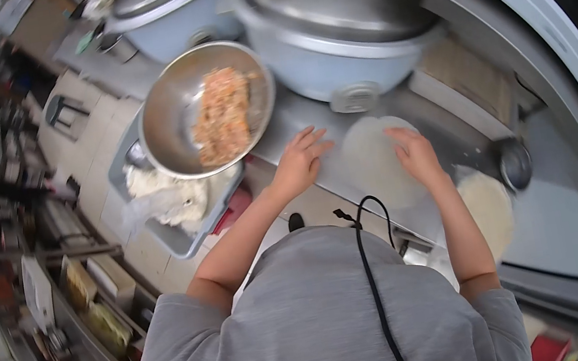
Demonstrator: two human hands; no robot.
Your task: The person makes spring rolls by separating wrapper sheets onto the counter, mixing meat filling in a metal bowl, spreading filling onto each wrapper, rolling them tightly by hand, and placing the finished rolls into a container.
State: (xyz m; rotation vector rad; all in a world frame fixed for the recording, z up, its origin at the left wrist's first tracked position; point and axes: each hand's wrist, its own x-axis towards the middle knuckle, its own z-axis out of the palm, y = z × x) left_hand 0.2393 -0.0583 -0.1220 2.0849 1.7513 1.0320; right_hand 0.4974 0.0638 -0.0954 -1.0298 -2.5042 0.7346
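On the steel counter in front of me lie thin, pale round wrapper sheets (pixel 373 173), overlapping each other. My left hand (pixel 301 161) hovers at their left side, fingers stretched and apart, with nothing in it. Over the right part of the sheets is my right hand (pixel 415 152), its thumb and forefinger spread; whether the fingertips touch the sheet I cannot tell. A stack of similar round wrappers (pixel 486 211) rests beside my right forearm. Left of my hands stands a wide metal bowl (pixel 169 136) holding an orange-brown shredded filling (pixel 223 115).
Two large lidded cookers, one near (pixel 339 67) and one farther left (pixel 173 27), stand at the back. A grey plastic tub (pixel 188 246) with white contents sits below the bowl. A small dark round container (pixel 514 164) is at right. A black cable (pixel 373 282) hangs over my shirt.
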